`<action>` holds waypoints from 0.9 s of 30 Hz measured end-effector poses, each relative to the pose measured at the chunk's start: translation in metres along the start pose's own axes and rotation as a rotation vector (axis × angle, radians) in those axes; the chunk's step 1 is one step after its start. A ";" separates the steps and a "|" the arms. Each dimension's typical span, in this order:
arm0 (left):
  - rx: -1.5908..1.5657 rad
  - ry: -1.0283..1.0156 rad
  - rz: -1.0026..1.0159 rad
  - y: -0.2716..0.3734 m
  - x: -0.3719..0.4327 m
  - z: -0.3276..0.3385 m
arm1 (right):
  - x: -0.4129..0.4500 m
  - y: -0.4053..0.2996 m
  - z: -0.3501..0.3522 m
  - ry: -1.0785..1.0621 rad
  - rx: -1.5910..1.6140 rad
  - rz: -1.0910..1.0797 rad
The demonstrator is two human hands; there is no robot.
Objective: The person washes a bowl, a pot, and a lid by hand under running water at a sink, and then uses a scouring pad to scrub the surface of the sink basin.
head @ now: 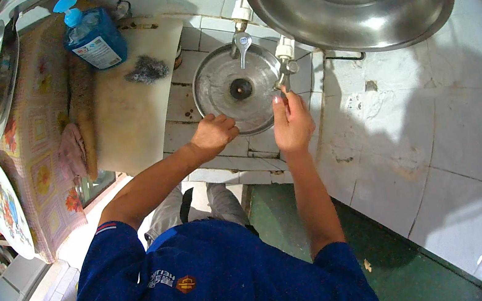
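Observation:
A round, shiny metal piece (pixel 220 107) with a dark round centre lies in the tiled sink (pixel 179 113); whether it is a pot lid or a shallow basin I cannot tell. My left hand (pixel 214 135) is at its near left rim, fingers curled; their undersides are hidden, so a grip on the rim is not clear. My right hand (pixel 293 121) reaches up to the right-hand metal tap (pixel 287 69), thumb and fingers closed at its lower end. A second tap (pixel 242 44) with a lever handle hangs over the metal piece's far edge. No running water can be made out.
A large steel basin (pixel 352 17) leans at the far right, above the tiled counter (pixel 388 137). On the left, a pale board (pixel 133 115) bears a blue pump bottle (pixel 99 43) and a steel wool scourer (pixel 147 69). Beyond is a patterned cloth (pixel 45 170) with a decorated plate (pixel 9 208).

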State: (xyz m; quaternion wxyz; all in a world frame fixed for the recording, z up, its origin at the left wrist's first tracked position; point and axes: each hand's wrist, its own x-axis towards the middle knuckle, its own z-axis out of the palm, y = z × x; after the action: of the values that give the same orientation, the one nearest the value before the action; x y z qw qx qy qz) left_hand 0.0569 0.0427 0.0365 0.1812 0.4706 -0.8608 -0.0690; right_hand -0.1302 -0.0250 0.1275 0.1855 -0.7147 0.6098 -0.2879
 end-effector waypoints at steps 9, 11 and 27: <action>-0.259 0.036 -0.034 0.018 0.006 0.019 | -0.036 0.067 0.063 -0.175 1.172 0.949; -0.476 0.055 -0.037 0.018 0.012 0.020 | -0.042 0.083 0.070 -0.058 0.944 0.713; -0.090 -0.257 -0.252 -0.020 0.066 0.041 | -0.066 0.083 0.060 -0.165 0.817 0.814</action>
State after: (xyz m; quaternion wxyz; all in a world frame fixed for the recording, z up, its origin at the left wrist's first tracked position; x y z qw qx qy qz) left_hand 0.0249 -0.0251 0.0094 0.0808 0.5534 -0.8071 -0.1892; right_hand -0.1615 0.0183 0.0178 0.5887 -0.3132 0.6587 -0.3485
